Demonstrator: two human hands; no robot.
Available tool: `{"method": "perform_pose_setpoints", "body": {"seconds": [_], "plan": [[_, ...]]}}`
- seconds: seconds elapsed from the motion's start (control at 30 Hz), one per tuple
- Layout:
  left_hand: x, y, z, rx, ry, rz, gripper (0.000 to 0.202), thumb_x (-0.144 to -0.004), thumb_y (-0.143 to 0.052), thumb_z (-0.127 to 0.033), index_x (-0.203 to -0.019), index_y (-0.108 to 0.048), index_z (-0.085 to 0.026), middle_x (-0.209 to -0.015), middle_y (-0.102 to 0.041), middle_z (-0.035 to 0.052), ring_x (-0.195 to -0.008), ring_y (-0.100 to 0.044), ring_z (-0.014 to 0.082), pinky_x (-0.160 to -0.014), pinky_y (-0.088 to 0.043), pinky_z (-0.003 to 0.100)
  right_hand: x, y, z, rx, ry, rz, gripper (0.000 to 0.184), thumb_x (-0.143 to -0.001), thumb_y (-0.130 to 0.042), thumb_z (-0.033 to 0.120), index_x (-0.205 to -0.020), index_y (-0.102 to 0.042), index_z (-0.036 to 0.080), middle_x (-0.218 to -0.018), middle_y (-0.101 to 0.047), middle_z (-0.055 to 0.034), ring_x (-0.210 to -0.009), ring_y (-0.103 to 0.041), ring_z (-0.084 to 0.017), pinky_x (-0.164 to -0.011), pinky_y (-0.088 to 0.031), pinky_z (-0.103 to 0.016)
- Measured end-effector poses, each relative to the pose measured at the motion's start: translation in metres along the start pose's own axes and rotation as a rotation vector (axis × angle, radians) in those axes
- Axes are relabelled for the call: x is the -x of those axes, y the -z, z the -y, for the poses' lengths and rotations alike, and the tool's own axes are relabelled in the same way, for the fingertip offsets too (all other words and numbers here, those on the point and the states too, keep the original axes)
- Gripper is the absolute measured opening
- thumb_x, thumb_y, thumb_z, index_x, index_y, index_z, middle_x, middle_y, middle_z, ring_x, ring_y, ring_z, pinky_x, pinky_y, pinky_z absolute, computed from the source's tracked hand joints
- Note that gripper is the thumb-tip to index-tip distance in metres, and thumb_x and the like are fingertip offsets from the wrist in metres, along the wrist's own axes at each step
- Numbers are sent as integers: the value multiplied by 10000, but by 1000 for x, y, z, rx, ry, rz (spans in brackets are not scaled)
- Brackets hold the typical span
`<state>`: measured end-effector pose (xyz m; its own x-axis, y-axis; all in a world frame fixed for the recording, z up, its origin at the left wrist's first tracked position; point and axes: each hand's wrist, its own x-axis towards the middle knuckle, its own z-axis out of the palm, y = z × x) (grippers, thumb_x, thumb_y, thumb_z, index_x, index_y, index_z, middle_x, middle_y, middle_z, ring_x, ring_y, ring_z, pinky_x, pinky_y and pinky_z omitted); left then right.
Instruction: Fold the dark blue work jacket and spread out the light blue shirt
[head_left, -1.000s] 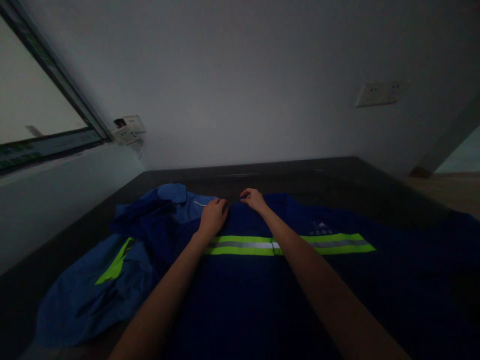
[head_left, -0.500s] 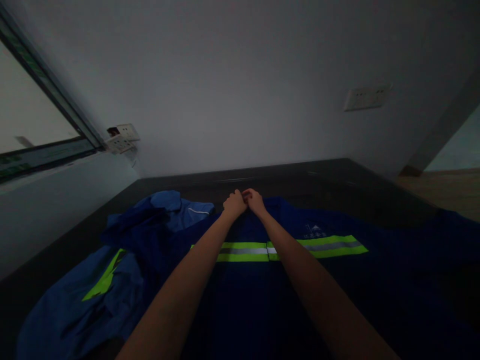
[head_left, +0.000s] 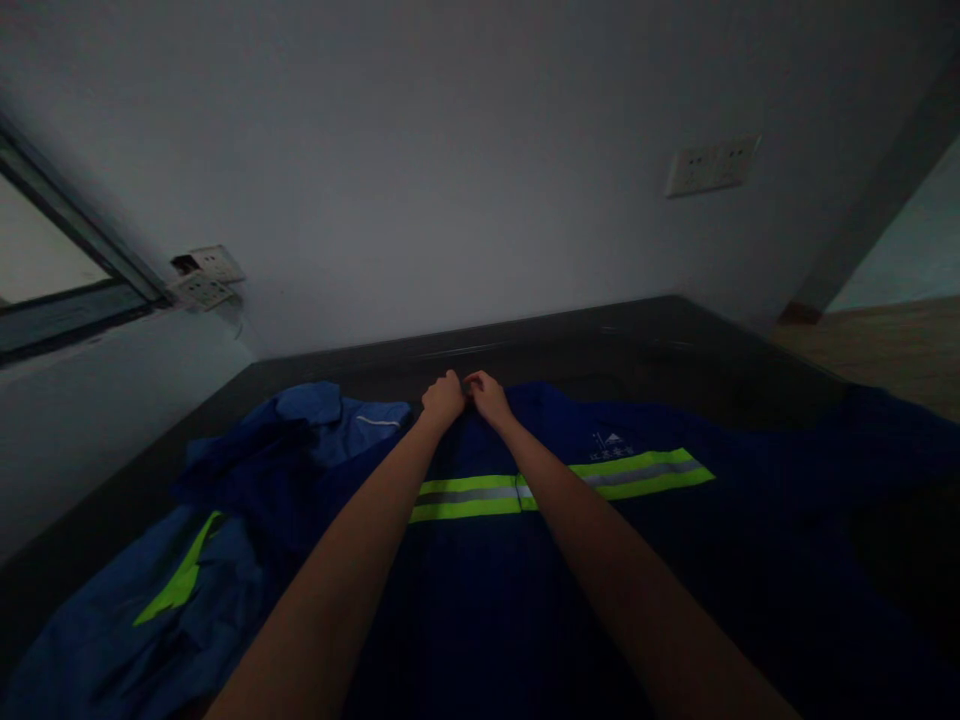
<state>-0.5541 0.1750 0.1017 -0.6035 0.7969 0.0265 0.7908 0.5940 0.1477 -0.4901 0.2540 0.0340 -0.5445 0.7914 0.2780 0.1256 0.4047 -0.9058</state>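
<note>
A dark blue work jacket [head_left: 525, 590] with a yellow-green and grey reflective band [head_left: 637, 472] lies spread flat on a dark table [head_left: 600, 340]. Both my arms reach across it to its far edge at the collar. My left hand [head_left: 442, 398] and my right hand [head_left: 487, 396] touch each other there, fingers curled and pinched on the jacket's neck opening. What exactly sits between the fingertips is too small to make out. A lighter blue sleeve [head_left: 157, 600] with a yellow-green patch lies crumpled at the left.
A pale wall rises behind the table, with a socket plate [head_left: 709, 165] at the right and two sockets [head_left: 202, 278] at the left near a window frame [head_left: 67, 300]. Wooden floor [head_left: 892, 340] shows at the far right.
My left hand has slid right from the left collar side to meet my right hand at the neck. The view has shifted, so the jacket sits a little further left.
</note>
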Motion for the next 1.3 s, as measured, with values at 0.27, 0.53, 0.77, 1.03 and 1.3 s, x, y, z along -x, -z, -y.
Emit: {"method": "perform_pose_setpoints", "body": {"seconds": [0.27, 0.53, 0.77, 1.03, 1.3], "plan": [[5, 2, 15, 74, -45, -42, 292, -941, -332, -239, -1165, -493, -141, -1073, -659, 182, -1011, -650, 280, -814, -494, 363, 0, -3, -3, -56, -32, 17, 218, -882, -424, 136, -989, -600, 208, -839, -689, -15, -741, -662, -137, -726, -508, -261], [69, -25, 28, 39, -272, -98, 437, -916, -451, -278, -1299, -465, -68, -1401, -449, 196, -1320, -401, 259, -1099, -303, 359, 0, -8, -5, -62, -38, 9, 190, -920, -408, 174, -980, -587, 200, -725, -686, -4, -671, -667, -119, -671, -505, -228], [82, -43, 27, -42, -255, -22, 579, -965, -331, -381, -1449, -304, -65, -1528, -244, 184, -1423, -211, 282, -1144, -212, 435, 9, -1, 9, 59, 56, -3, 189, -909, -432, 189, -987, -605, 188, -834, -698, -37, -781, -665, -134, -742, -495, -242], [84, -40, 28, -41, -233, 4, 589, -959, -296, -424, -1474, -284, -138, -1548, -204, 142, -1437, -166, 250, -1158, -175, 438, 17, 0, 22, 342, 110, 42, 251, -809, -489, 66, -985, -628, 180, -856, -679, -35, -825, -625, -165, -792, -461, -278], [82, -44, 27, 97, -212, -53, 572, -928, -370, -429, -1444, -350, -186, -1531, -273, 115, -1429, -199, 269, -1150, -138, 537, 31, 2, 38, 614, 279, 129, 252, -888, -461, 137, -1078, -609, 211, -1148, -601, -65, -1111, -491, -187, -951, -381, -302]]}}
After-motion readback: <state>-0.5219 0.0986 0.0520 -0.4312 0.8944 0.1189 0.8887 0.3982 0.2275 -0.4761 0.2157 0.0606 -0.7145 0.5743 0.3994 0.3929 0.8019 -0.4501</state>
